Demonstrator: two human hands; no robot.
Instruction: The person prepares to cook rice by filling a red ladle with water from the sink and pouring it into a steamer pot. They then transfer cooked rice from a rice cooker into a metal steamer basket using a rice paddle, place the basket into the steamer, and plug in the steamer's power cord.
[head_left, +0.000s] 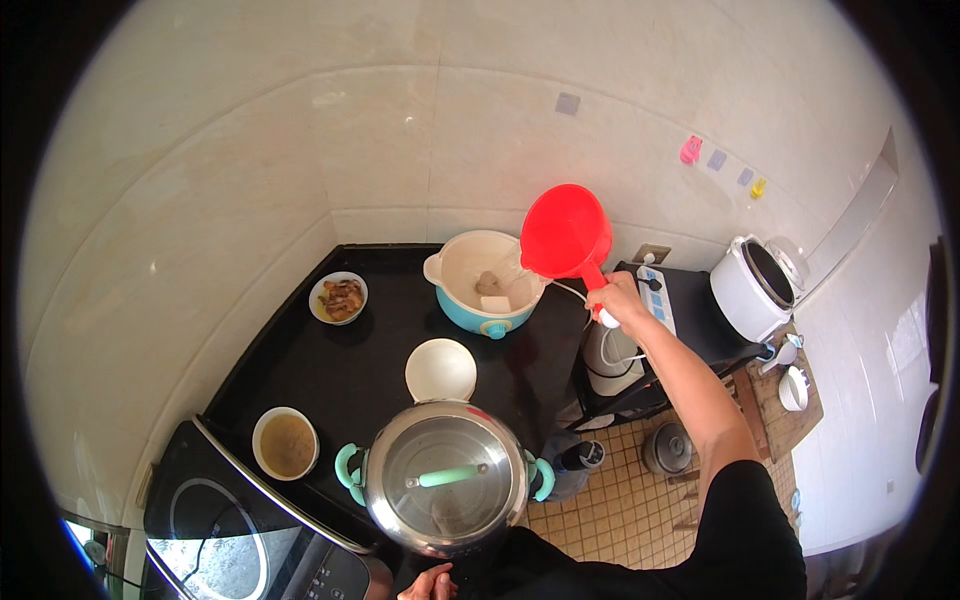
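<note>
My right hand (621, 301) grips the handle of a red plastic water ladle (566, 229). The ladle is tilted over the right rim of an electric cooking pot (461, 304) with a cream inside and a turquoise base. Clear water runs from its lip into that pot. Inside lie a whitish block (496, 304) and a greyish-brown lump (487, 283). At the bottom edge of the view, my left hand (429, 583) is partly cut off, its fingers curled, near a lidded stainless steel pot (450, 517) with mint-green handles.
A white bowl (441, 369) sits behind the steel pot. A bowl of brownish food (339, 298) and a bowl of brown liquid (286, 444) stand left. An induction cooker (225, 517) lies front left. A power strip (655, 300) and a rice cooker (750, 289) are right.
</note>
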